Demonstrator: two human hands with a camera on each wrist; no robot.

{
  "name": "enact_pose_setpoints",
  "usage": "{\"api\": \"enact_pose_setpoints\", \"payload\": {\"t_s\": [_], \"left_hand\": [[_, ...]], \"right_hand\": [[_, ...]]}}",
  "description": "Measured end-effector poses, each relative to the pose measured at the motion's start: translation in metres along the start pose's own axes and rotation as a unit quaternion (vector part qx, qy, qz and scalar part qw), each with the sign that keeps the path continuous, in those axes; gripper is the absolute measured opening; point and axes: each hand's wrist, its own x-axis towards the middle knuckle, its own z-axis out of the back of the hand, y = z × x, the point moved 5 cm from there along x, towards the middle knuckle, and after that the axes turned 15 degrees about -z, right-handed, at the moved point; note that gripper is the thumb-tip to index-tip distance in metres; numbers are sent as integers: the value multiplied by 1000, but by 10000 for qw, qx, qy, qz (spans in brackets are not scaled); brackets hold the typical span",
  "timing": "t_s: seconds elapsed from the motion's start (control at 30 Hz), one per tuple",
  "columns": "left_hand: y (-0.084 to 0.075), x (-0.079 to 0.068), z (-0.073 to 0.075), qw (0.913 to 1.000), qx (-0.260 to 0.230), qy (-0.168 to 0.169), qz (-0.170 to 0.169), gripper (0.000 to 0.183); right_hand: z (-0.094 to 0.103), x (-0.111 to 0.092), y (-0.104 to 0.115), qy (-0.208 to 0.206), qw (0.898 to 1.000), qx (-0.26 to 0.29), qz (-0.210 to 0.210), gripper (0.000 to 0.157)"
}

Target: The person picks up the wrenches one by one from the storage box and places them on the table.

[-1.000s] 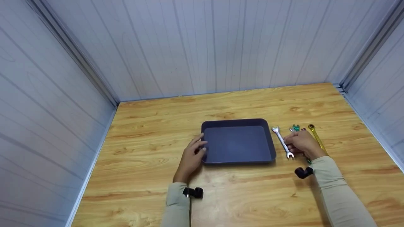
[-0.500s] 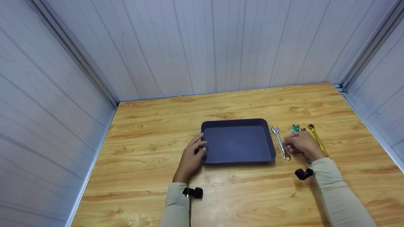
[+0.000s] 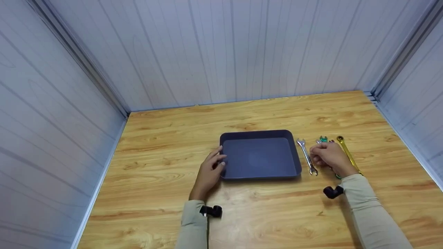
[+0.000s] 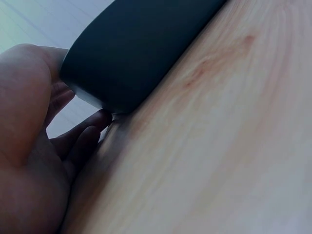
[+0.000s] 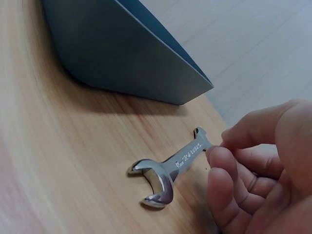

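Note:
A dark grey rectangular tray lies on the wooden table. My left hand rests at its left side, relaxed fingers over the rim; the left wrist view has the thumb side at the rim of the tray wall and lower fingertips near its base. To the right of the tray lies a silver open-end wrench, one open end facing the right wrist camera. My right hand is low beside this wrench, fingers curled, thumb and forefinger tips together right at its shank. It partly covers other wrenches.
A yellow ratchet wrench lies right of my right hand. The green wrench and the ends of others show past the knuckles. White panel walls enclose the table at the back and sides.
The silver wrench has turned slightly, its near end shifting left toward the tray. My right hand has edged slightly left and away from it. The left hand and tray stay put.

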Motion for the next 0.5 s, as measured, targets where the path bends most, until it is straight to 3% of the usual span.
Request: {"api": "enact_pose_setpoints", "payload": {"t_s": [0.3, 0.5], "left_hand": [[0, 0, 0, 10000, 8, -69, 25, 28], [-1, 0, -3, 10000, -15, -62, 22, 29]], "right_hand": [[-5, -1, 5, 172, 9992, 301, 196, 31], [-5, -4, 7, 62, 9996, 62, 265, 30]]}}
